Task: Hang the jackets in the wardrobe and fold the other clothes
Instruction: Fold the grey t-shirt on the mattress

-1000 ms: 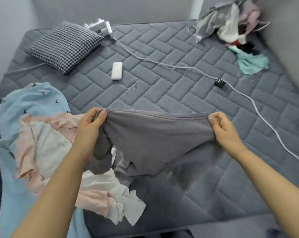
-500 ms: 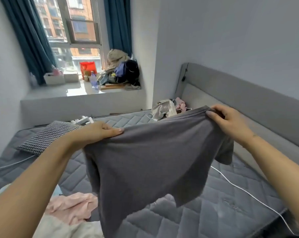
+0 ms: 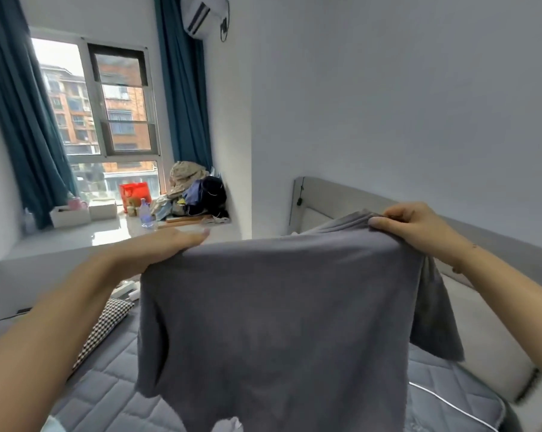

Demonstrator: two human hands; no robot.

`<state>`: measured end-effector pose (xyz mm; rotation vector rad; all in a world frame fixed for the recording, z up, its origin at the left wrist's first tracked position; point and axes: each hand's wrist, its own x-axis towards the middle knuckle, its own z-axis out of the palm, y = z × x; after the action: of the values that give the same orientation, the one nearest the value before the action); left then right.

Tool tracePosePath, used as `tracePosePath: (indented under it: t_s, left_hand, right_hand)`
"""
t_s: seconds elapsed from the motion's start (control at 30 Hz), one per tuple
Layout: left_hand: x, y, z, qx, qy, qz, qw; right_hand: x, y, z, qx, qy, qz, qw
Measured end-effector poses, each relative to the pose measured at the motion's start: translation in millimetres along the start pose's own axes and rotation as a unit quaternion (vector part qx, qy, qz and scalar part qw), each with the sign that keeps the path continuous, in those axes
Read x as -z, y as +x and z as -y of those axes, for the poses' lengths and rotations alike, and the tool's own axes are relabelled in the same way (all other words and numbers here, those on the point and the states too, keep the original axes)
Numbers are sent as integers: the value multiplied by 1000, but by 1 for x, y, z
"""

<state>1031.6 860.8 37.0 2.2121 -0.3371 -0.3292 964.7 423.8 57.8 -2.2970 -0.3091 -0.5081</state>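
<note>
Holding the grey garment [image 3: 273,322] raised above the bed [image 3: 114,385], left hand [image 3: 170,244] and right hand [image 3: 410,226] each pinch a top corner; folding looks barely begun, with no wardrobe in view

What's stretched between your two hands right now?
In the head view, the top edge of the grey T-shirt spans from the left hand to the right hand; nothing else lies between them.
</note>
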Motion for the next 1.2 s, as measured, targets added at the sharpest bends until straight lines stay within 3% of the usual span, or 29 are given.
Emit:
tracePosePath:
  t_s: [0.07,0.17,0.3,0.37,0.5,0.67,0.97,1.2]
  left_hand:
    - [-11,4,5,-71,16,11,997]
    - [-26,2,19,-142,-118,-41,982]
    - [-37,-2,34,-150,-200,-93,964]
    - [-34,-10,39,-138,-184,-58,971]
    - [-21,-25,45,-120,-25,15,992]
    - [-39,11,23,-138,-14,-92,986]
    - [-164,151,38,-139,15,-78,987]
    - [-312,297,58,-102,57,-61,991]
  right_hand:
    - [2,-14,-1,-19,24,49,998]
    - [3,-37,-1,-38,50,81,995]
    - [-1,-64,11,-57,96,111,988]
    - [-3,-77,18,-55,127,136,981]
    - [-5,-99,18,-84,212,178,957]
    - [-15,-108,-4,-164,211,173,948]
    - [-65,-128,-146,-253,86,47,962]
    - [-97,-141,-331,-342,33,-17,939]
